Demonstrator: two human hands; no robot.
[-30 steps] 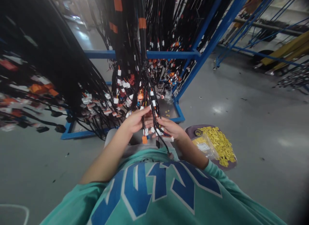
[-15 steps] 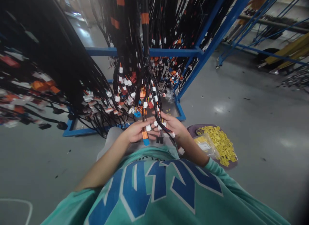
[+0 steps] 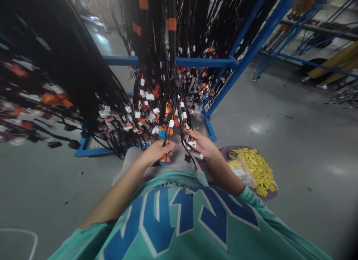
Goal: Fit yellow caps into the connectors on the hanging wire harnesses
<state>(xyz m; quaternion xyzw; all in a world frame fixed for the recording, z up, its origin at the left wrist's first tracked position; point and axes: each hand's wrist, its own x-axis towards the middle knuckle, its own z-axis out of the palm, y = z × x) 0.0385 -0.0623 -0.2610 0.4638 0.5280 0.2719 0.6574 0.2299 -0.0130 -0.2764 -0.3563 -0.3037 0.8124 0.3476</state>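
My left hand point(image 3: 156, 152) is closed round a black cable branch, whose orange and blue connector point(image 3: 163, 160) sticks out below the fingers. To its right, my right hand point(image 3: 204, 145) is closed on a group of wires with white connectors point(image 3: 192, 144). A black connector point(image 3: 187, 158) dangles beside the right fingers. Both branches come down from a thick black wire harness point(image 3: 172, 44) with an orange tape band. The fingertips of my right hand are partly hidden by the wires.
A blue metal rack point(image 3: 207, 62) carries many hanging harnesses with white, orange and red connectors point(image 3: 149, 96). On the floor at right is a purple stool-like surface point(image 3: 223, 151) holding yellow clip-like parts point(image 3: 258, 167) and a plastic bag point(image 3: 241, 170). Another person's yellow-clad legs point(image 3: 332, 62) are at far right.
My hands have moved apart. The left one has drawn the orange and blue connector leftward and now wraps its cable, while the right one stays on the white-connector wires.
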